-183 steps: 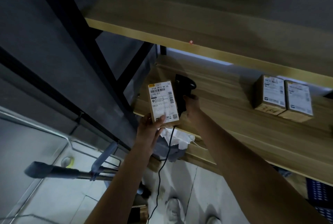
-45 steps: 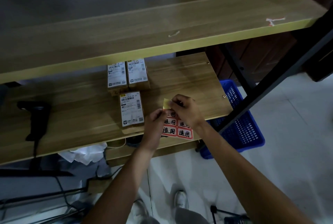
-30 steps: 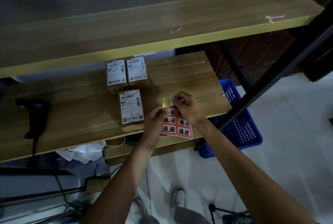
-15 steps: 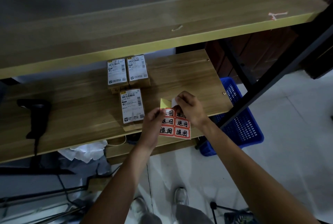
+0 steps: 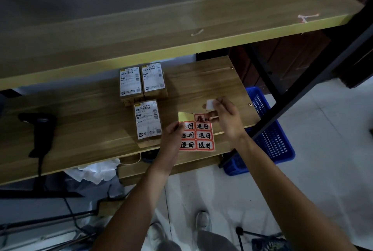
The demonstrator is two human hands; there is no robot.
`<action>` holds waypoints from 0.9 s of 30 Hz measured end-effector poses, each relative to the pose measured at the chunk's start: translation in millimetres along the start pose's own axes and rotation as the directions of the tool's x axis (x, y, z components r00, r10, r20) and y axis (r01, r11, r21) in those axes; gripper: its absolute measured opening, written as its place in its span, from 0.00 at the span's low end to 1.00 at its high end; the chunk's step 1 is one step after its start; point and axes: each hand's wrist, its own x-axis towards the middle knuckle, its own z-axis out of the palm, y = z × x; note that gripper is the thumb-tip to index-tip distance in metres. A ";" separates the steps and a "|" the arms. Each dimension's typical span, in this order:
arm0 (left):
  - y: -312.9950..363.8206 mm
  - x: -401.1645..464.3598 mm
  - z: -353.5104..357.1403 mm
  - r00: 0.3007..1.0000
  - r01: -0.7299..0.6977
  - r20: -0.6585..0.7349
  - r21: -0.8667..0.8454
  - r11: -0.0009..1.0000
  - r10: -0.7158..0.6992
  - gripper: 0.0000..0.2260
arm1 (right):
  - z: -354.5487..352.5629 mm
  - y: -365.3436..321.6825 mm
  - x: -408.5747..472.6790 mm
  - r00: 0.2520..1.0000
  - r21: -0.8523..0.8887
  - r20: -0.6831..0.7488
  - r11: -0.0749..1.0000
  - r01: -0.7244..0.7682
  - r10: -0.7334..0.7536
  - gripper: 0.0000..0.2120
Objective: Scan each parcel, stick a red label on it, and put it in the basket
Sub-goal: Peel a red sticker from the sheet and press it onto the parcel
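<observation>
One label (image 5: 210, 104) now peeled free.

Both arms are bare all the way down from the bottom edge of the shot, no sleeves showing anywhere, and there's no watch, band or ring I can make out on the left hand (image 5: 173, 132) or the right hand (image 5: 226, 117). No gloves either. Down by the floor you can see light-coloured sneakers, whitish (image 5: 203, 220), and what looks like grey trousers (image 5: 214, 240) at the knees. It's pretty dim, so finer detail on the clothes is hard to tell.
</observation>
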 end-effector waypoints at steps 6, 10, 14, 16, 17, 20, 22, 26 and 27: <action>2.2 46.1 25.7 0.986 0.151 -0.074 0.009 0.989 -0.150 0.06 | -39.8 9.7 -8.3 0.985 -0.054 -0.169 0.997 -0.054 0.044 0.07; 7.2 79.6 48.9 0.986 0.154 -0.073 0.042 0.987 -0.151 0.08 | -56.8 14.1 -12.3 0.971 -0.063 -0.227 0.994 -0.088 0.072 0.05; 15.2 110.6 75.4 0.991 0.097 -0.117 0.236 0.967 -0.071 0.11 | -73.6 19.9 -16.2 0.971 -0.092 -0.229 0.992 -0.091 0.068 0.03; 19.4 122.9 85.7 0.992 0.085 -0.117 0.282 0.956 -0.053 0.12 | -81.4 23.7 -18.6 0.973 -0.117 -0.225 0.989 -0.084 0.056 0.05; 20.6 128.3 89.6 0.992 0.075 -0.118 0.312 0.947 -0.040 0.12 | -85.0 25.6 -19.7 0.972 -0.130 -0.229 0.987 -0.089 0.058 0.06; 21.1 139.6 95.1 0.992 0.036 -0.127 0.468 0.883 0.027 0.11 | -93.9 30.6 -21.1 0.965 -0.114 -0.245 0.986 -0.122 0.091 0.07; 22.7 137.9 94.6 0.988 -0.008 -0.116 0.623 0.782 0.103 0.12 | -97.0 31.6 -20.5 0.956 -0.036 -0.261 0.989 -0.146 0.132 0.10; 25.5 124.7 88.9 0.980 -0.042 -0.094 0.759 0.650 0.174 0.13 | -91.8 32.1 -16.4 0.948 0.014 -0.285 0.989 -0.146 0.144 0.11; 25.3 122.6 86.5 0.982 -0.035 -0.093 0.764 0.644 0.163 0.13 | -88.5 32.0 -14.7 0.947 0.008 -0.287 0.989 -0.146 0.142 0.11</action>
